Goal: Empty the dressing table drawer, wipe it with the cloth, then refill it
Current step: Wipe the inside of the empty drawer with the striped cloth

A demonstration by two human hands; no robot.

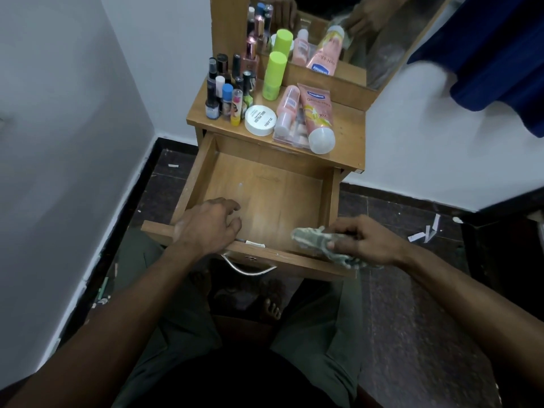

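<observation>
The wooden drawer of the dressing table is pulled out and holds nothing; faint white marks show on its bottom. My left hand rests over the drawer's front left corner with loosely curled fingers, holding nothing. My right hand grips a crumpled grey-green cloth at the drawer's front right corner. On the table top stand the cosmetics: a pink Vaseline tube, a white round jar, a green bottle, a pink bottle and several small bottles.
A mirror behind the table reflects the items and my hands. A metal handle hangs on the drawer front. White walls flank the table. A blue cloth hangs at upper right. Paper scraps lie on the dark floor.
</observation>
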